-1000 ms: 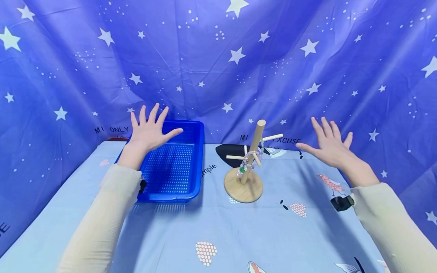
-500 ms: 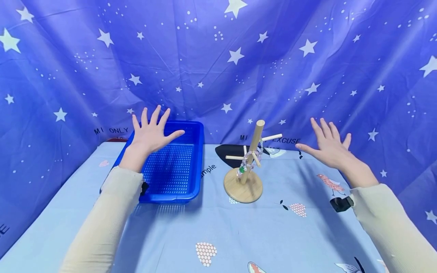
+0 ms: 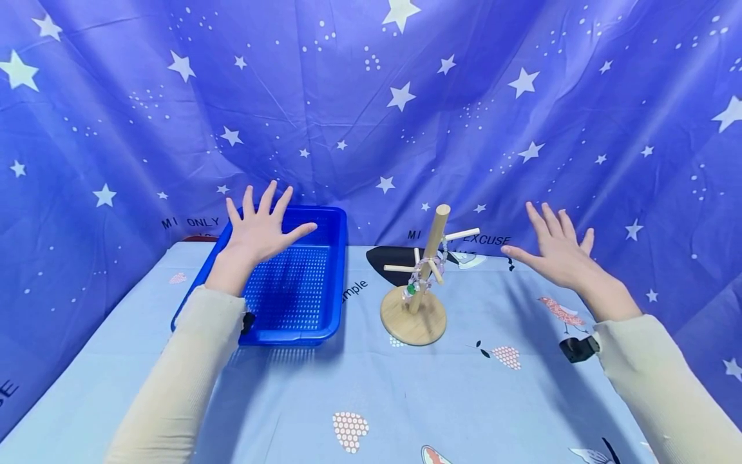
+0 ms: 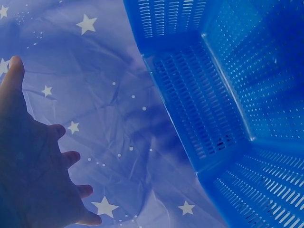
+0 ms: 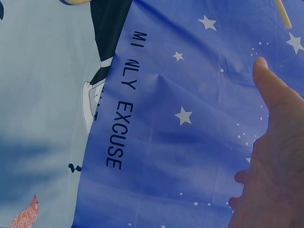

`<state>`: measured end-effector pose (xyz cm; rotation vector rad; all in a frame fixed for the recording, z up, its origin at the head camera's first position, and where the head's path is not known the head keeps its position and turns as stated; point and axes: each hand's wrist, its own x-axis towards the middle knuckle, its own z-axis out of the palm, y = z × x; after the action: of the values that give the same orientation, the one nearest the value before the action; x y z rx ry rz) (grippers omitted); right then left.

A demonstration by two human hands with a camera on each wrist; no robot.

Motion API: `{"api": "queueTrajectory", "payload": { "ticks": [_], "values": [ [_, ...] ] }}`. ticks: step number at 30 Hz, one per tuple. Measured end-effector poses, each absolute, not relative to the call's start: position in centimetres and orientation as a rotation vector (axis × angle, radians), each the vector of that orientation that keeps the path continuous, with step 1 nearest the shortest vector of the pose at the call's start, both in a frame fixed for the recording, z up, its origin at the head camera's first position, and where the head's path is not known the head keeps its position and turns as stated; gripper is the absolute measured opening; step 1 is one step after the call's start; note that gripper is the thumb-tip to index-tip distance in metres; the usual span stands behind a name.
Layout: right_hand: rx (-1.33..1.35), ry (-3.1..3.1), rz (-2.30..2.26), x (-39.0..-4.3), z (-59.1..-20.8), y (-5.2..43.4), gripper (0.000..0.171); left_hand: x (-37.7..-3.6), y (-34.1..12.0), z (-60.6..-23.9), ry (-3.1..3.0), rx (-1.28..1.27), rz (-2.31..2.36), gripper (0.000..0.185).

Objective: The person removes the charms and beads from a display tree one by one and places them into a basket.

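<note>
My left hand (image 3: 255, 233) is held over the blue plastic basket (image 3: 334, 290) with its fingers spread and nothing in it. In the left wrist view the basket's slotted walls (image 4: 190, 95) lie to the right of that hand. My right hand (image 3: 559, 248) hovers at the right side of the table, fingers spread, holding nothing. Between the two hands stands a wooden peg stand (image 3: 436, 233) with a round base (image 3: 400, 322). Beaded bracelets (image 3: 438, 265) in pale purple and clear tones hang on its pegs, one with a green bead (image 3: 411, 289).
A light blue patterned cloth (image 3: 278, 399) covers the table. Behind it hangs a blue curtain (image 3: 348, 96) with white stars, close to the back of the basket and the stand. Black cameras are worn on the wrists, the right one (image 3: 580, 348) plainly visible.
My left hand has drifted slightly right and down over the basket. The right hand, the stand and the basket stay nearly where they were.
</note>
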<state>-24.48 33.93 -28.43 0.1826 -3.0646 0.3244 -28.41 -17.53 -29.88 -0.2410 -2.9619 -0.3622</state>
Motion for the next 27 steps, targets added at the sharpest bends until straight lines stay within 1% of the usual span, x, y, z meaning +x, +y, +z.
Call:
{"api": "queueTrajectory", "payload": {
  "ticks": [27],
  "values": [
    [0.195, -3.065, 0.343, -24.5, -28.9, 33.4, 0.102, -28.0, -16.4, -30.2, -2.948, -0.251, -0.365, 0.100]
  ]
}}
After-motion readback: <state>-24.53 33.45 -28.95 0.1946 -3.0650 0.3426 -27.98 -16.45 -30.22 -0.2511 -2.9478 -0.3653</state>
